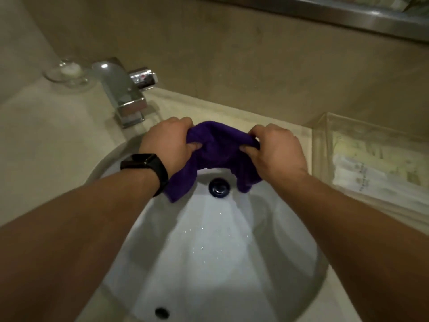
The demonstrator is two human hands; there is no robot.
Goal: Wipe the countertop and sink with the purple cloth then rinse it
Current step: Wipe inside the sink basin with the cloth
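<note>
The purple cloth (218,149) is bunched between both hands above the far part of the white sink (209,263). My left hand (169,142), with a black watch on its wrist, grips the cloth's left side. My right hand (276,149) grips its right side. Two ends of the cloth hang down toward the dark drain (219,187). Water drops glisten on the basin. The beige countertop (46,140) surrounds the sink.
A chrome faucet (120,94) stands at the back left, with no water running that I can see. A glass soap dish (67,72) sits behind it. A clear box (371,163) of packets stands on the right. An overflow hole (161,313) is at the basin's near side.
</note>
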